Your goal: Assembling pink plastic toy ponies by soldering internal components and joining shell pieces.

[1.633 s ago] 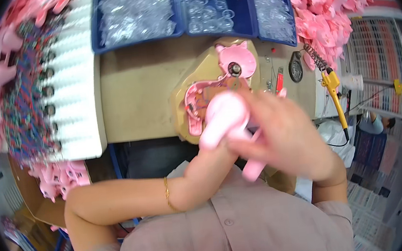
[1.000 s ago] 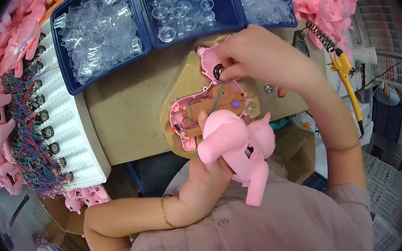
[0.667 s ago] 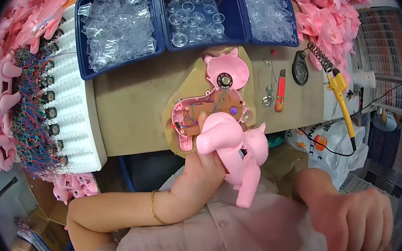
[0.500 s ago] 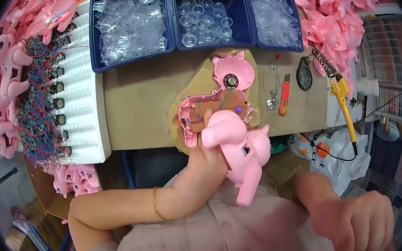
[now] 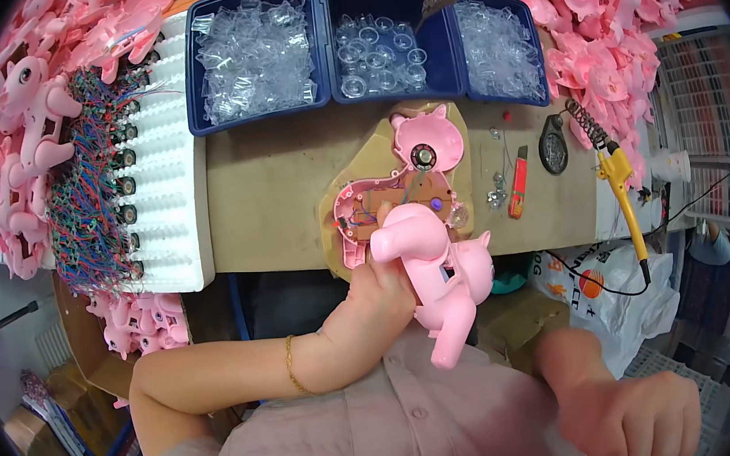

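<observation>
While the left hand point(image 5: 378, 305) clamps its fingers on a glossy, rounded pink toy point(image 5: 434, 285), the right hand point(image 5: 638, 413) is curled, grip unclear; blue bins point(image 5: 341, 1) hold clear plastic pieces point(image 5: 258, 61).

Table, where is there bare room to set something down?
Widest: the table between the foam tray and tan fixture, before the blue bins. Smaller: between the red knife and yellow tool. Crowded: by the fixture, where the left hand holds a pink toy; the tray, under wires; the far right, under pink parts.
</observation>
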Tool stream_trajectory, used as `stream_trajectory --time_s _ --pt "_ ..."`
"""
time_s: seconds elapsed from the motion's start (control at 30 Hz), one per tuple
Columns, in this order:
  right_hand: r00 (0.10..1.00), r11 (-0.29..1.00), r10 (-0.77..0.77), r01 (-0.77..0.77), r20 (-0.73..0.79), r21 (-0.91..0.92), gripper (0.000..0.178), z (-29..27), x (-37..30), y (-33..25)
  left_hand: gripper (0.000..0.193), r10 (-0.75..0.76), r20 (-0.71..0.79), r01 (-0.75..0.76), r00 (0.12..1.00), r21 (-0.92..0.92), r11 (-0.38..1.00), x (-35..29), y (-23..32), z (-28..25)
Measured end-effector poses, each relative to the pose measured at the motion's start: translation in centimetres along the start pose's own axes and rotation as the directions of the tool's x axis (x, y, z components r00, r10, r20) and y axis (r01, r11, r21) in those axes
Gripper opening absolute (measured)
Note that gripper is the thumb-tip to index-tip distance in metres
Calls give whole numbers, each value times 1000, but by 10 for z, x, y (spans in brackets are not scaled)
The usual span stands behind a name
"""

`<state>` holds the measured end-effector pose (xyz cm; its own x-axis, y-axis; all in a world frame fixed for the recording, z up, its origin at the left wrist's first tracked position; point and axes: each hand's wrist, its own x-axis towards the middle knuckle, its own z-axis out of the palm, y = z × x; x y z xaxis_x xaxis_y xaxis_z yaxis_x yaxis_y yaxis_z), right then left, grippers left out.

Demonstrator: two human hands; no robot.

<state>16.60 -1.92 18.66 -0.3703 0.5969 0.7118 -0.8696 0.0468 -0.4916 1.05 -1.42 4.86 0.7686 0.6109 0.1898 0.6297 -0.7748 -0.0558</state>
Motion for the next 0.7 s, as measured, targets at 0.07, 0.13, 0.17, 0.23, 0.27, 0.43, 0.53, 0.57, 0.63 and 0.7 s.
stream_trajectory --time_s 0.07,0.13,0.17,0.23,0.27,0.43,0.53,0.57,0.63,0.7 --pt "1000 1000 9 -9 15 -8 32 0 2 1 50 16 -2 -16 1000 16 1000 -7 0 6" --pt "1000 1000 2 -2 20 16 32 6 0 3 50 39 -10 -38 999 28 999 -11 2 10" --pt "1000 1000 5 -5 23 8 32 4 -4 1 51 48 -5 -48 999 54 997 -12 3 10" --pt "999 999 40 -40 4 -18 20 -4 -19 -1 53 60 -4 -60 998 76 995 -12 2 9" --pt "999 999 42 -42 1 -23 20 -4 -22 1 54 44 -8 -44 999 -2 999 -10 1 8" --pt "589 -411 254 -652 -767 -637 48 -26 -48 35 62 -9 70 -1 997 137 991 -8 7 17" --pt "461 -444 313 -702 -830 -557 61 -27 -45 42 57 178 -139 -140 974 244 960 -2 -4 24" --pt "414 -453 337 -716 -846 -531 69 -28 -43 42 53 143 -101 -114 985 254 960 -6 -1 25" --pt "302 -409 349 -803 -887 -434 69 -31 -39 41 50 121 -69 -98 990 267 959 -7 2 27" --pt "176 -352 358 -884 -917 -307 69 -32 -21 42 44 119 -49 -97 992 328 940 -7 2 28"
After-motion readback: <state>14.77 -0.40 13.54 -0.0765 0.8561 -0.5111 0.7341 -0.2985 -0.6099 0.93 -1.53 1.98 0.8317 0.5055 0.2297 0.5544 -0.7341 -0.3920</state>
